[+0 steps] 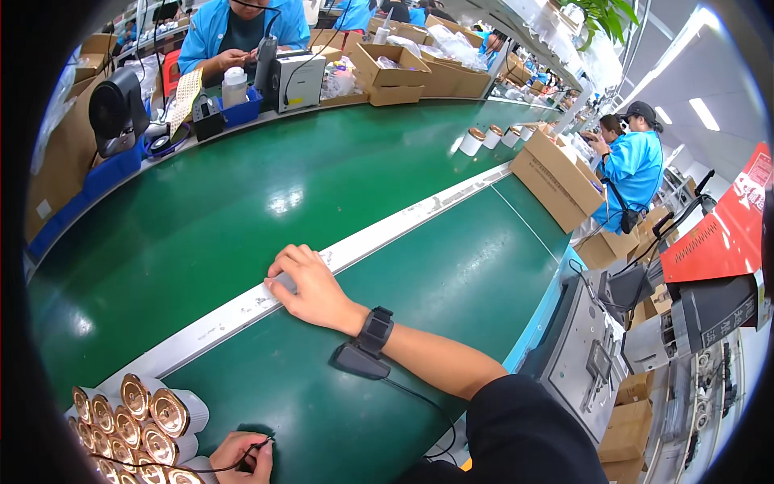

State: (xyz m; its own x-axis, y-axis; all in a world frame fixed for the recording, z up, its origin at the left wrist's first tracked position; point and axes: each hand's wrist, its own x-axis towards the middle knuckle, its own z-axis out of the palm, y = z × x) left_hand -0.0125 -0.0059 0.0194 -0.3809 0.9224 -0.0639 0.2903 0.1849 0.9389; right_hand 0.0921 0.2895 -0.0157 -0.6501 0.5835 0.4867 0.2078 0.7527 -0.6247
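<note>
Thin black cable [173,467] at 7-8 o'c, running across the stack of white cylinders w/ shiny copper-coloured ends [171,413] at 8 o'c. L hand [242,460], at 7 o'c just beside the stack, has its fingers pinched on the cable nr its tip. Hands well apart: R hand [305,282], just off centre twd 8 o'c, lies palm-down on the long white metal rail [387,234], fingers curled; can't tell if it grips anything. Black fabric wrist strap [376,329] on R wrist, small black box-shaped unit [359,360] just beside it, approx 6 o'c. Rail splits the glossy green work surface [218,210]. Open brown cardboard box [556,181] at 2 o'c, w/ row of white copper-topped cylinders [472,143] nr it, approx 1 o'c.
</note>
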